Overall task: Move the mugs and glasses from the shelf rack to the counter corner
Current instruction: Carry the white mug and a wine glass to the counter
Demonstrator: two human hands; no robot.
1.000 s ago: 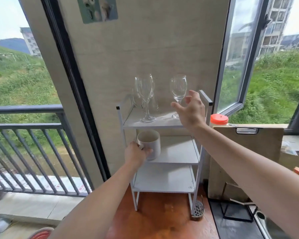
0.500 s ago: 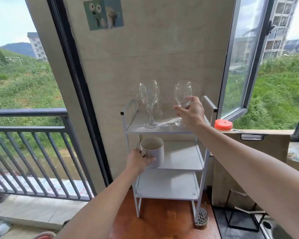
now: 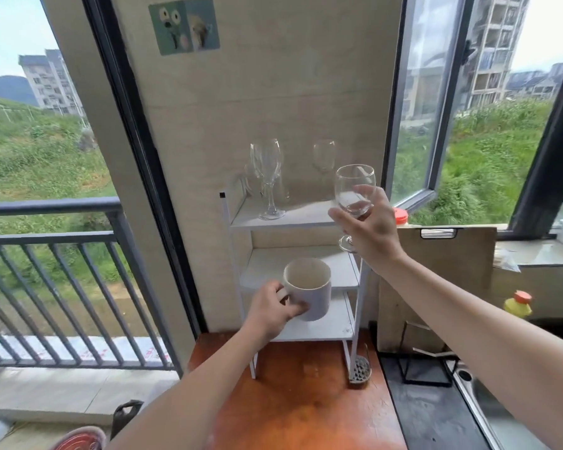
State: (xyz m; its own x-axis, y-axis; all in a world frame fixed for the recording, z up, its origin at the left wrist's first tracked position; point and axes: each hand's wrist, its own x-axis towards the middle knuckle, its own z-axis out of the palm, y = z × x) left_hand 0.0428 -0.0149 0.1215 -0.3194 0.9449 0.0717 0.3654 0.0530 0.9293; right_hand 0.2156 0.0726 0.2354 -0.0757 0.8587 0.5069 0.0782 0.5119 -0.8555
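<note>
A white three-tier shelf rack (image 3: 234,224) stands on a reddish-brown counter (image 3: 306,404) against the wall. My left hand (image 3: 272,315) grips a white mug (image 3: 309,289) by its handle, held in front of the middle and lower tiers. A clear wine glass (image 3: 355,193) is in my right hand (image 3: 369,230), lifted off the rack and held to the right of the top tier. Another wine glass (image 3: 268,180) stands on the top tier at the left. A faint glass shape (image 3: 324,155) shows against the wall behind; I cannot tell whether it is a glass or a reflection.
A wooden cutting board (image 3: 449,254) leans to the right of the rack, with an orange-lidded jar (image 3: 400,216) behind it. A yellow bottle (image 3: 517,305) and a metal sink (image 3: 488,404) lie at the right. A drain strainer (image 3: 359,370) rests by the rack's foot. An open window stands right.
My right hand has lifted the wine glass off the top tier and drawn it toward me. My left hand has pulled the mug out from the middle tier.
</note>
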